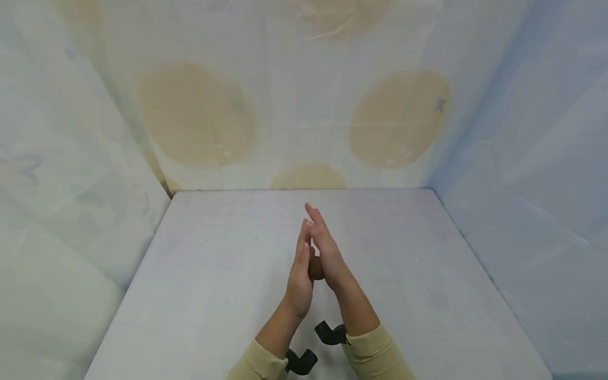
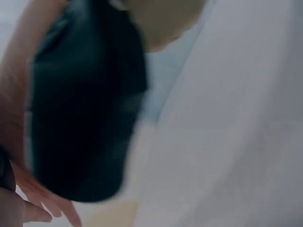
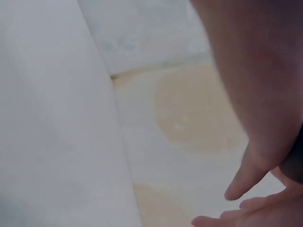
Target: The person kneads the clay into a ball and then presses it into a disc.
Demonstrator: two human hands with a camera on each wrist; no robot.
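Note:
Above the middle of the white table, my left hand and right hand are pressed palm to palm. Their fingers are straight and point away from me. A small brown lump is squeezed between the palms, and only its near edge shows. The left wrist view is blurred: a black mount fills the left side, with fingertips below it. In the right wrist view a blurred hand covers the right side, with straight fingers at the bottom.
Pale cloth walls with large tan spots close in the table at the back and on both sides. Black camera mounts sit on both cream-sleeved wrists near the front edge.

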